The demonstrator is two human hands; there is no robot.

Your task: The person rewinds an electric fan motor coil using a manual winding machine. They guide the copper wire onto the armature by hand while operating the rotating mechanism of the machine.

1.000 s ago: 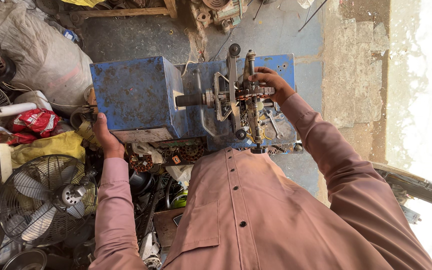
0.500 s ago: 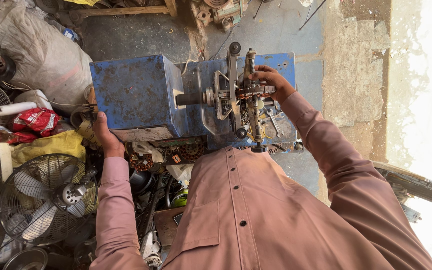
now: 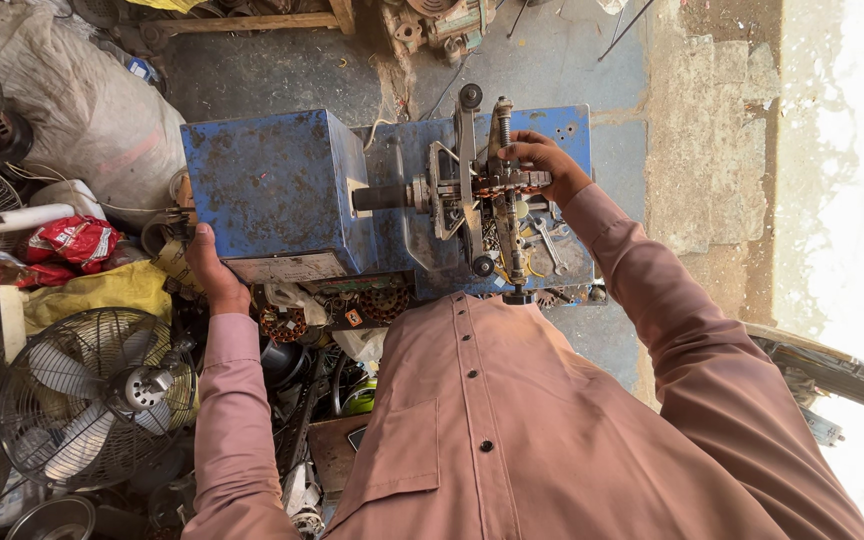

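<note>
At blue machine (image 3: 282, 190), left hand (image 3: 214, 270) gripping its edge, right hand (image 3: 542, 165) grasping winding fixture (image 3: 482, 190)

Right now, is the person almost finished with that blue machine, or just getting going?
Hard to say exactly. Done: a reddish-brown piece sits mounted in the metal frame on the blue machine. In hand: the right hand grips that frame at the piece, while the left hand rests at the machine's left edge. Left: how full the piece is cannot be told; other round copper-wound parts lie below the machine.
</note>
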